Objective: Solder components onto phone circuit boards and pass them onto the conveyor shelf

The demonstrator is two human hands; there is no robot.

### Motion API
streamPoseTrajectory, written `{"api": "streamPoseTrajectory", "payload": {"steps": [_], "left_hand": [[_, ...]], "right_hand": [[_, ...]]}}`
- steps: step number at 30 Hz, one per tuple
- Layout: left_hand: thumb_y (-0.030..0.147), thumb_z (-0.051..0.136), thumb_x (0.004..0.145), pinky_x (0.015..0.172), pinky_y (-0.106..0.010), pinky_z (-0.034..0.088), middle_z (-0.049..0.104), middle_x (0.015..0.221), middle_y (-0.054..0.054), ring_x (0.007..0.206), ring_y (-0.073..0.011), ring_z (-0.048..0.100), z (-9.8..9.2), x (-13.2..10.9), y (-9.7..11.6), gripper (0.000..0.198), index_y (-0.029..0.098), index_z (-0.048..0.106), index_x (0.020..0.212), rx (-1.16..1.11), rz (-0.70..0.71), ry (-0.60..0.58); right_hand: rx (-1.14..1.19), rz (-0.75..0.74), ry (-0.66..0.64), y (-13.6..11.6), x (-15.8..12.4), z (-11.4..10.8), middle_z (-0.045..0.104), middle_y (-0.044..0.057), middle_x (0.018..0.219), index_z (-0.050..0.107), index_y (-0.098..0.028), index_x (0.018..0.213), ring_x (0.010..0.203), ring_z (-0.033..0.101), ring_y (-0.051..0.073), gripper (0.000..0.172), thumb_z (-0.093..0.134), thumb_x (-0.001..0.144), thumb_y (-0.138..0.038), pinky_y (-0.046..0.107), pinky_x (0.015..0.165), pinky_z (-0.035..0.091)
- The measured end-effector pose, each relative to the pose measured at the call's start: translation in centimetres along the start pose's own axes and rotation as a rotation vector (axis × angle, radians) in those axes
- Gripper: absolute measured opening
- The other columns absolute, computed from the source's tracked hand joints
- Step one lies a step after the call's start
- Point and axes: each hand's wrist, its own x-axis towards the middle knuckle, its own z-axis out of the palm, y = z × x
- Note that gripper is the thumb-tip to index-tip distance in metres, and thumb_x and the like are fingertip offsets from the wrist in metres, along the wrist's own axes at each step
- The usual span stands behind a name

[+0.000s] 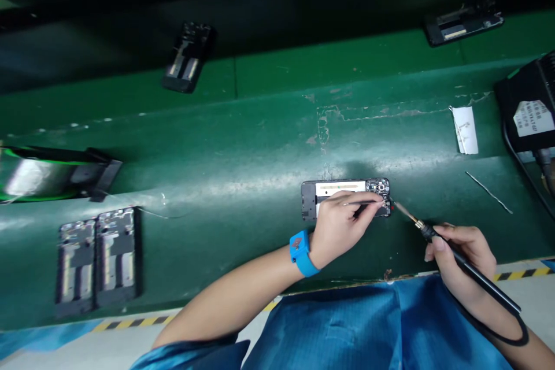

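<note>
The person wears a blue work smock (329, 329) made from thin, a little shiny cloth, and fine darker lines make a small grid over this cloth. One long seam (396, 324) goes down the front part. The sleeve (186, 356) on the left side is the same blue, with darker folds near the arm. Around the wrist of the left hand (338, 225) there is a bright blue wrist strap (301, 253), wide and soft looking, and it has a small orange-red marking (296, 244) on its top.
</note>
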Motion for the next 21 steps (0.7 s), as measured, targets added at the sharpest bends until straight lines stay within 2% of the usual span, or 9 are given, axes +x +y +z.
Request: {"api": "streamPoseTrajectory", "payload": {"steps": [4,15,21], "left_hand": [[0.01,0.07,0.088,0.078,-0.025,0.056,0.074,0.095,0.005,0.082,-0.0111,0.072,0.0,0.0,-0.1,0.017,0.013,0.068,0.072,0.014,0.009,0.01],[0.014,0.069,0.091,0.076,-0.027,0.058,0.074,0.094,0.006,0.081,-0.0115,0.072,0.0,0.1,0.0,0.013,0.015,0.071,0.078,0.008,-0.008,-0.002],[0.013,0.069,0.091,0.078,-0.027,0.057,0.074,0.096,0.005,0.083,-0.0115,0.072,0.0,0.0,0.0,0.01,0.015,0.072,0.082,0.013,-0.008,0.0]], "right_hand": [[-0.04,0.05,-0.01,0.1,-0.2,-0.1,0.065,0.004,0.089,0.063,-0.016,0.109,0.064,0.065,0.012,0.025,0.071,0.087,-0.009,0.025,0.057,0.055],[-0.057,0.059,-0.045,-0.5,0.6,0.0,0.065,0.001,0.081,0.063,-0.017,0.108,0.062,0.064,0.01,0.022,0.07,0.088,-0.011,0.024,0.058,0.055],[0.109,0.078,-0.014,-1.5,1.6,0.3,0.062,-0.001,0.071,0.06,-0.016,0.106,0.051,0.059,0.008,0.016,0.061,0.093,-0.006,0.018,0.046,0.048]]}}
